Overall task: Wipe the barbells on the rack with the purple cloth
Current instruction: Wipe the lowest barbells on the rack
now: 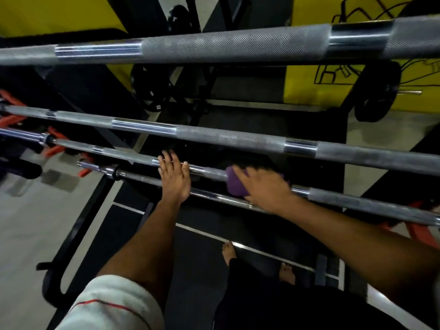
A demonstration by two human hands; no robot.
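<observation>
Yellow wall (309, 86) with black line art, grey floor (28, 217), dark mats (202, 270), possibly rubber; dim light.

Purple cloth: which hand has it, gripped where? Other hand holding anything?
The right hand grips the purple cloth, bunched around the third barbell. Which part of the cloth it holds cannot be told. The left hand rests flat on that bar, holding nothing.

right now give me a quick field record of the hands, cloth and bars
left hand: left hand lies flat with straight fingers across the third barbell
right hand: right hand grips the purple cloth
cloth: wrapped on the third barbell, right of the left hand
bars in view: four, stacked on the rack
top barbell: top barbell untouched by either hand
floor: bare foot below
</observation>
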